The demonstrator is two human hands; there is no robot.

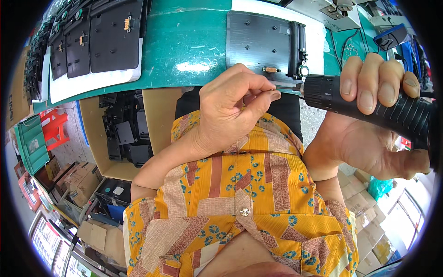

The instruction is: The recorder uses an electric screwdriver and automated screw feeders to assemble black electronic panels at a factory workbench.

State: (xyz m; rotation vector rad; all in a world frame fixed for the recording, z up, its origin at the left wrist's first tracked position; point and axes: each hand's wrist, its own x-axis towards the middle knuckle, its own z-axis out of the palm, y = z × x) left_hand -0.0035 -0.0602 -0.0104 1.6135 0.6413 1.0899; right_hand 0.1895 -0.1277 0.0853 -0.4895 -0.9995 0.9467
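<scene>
My right hand (378, 106) is wrapped round a black electric screwdriver (323, 91), held level with its bit pointing left. At the tip of the thin metal bit (288, 87), my left hand (235, 104) pinches thumb and forefinger together. Whatever lies between those fingertips is too small to make out. Just beyond both hands, a flat black plastic panel (258, 44) lies on the bench. It carries a small copper-coloured part (271, 69) near its front edge, and a black roller-like strip (299, 51) runs along its right side.
Several similar black panels (113, 39) lie on white sheeting at the left of the green bench (184, 41). Below the bench edge, an open cardboard box (159, 111) holds black plastic parts. A grey machine (323, 18) and cables stand at the back right.
</scene>
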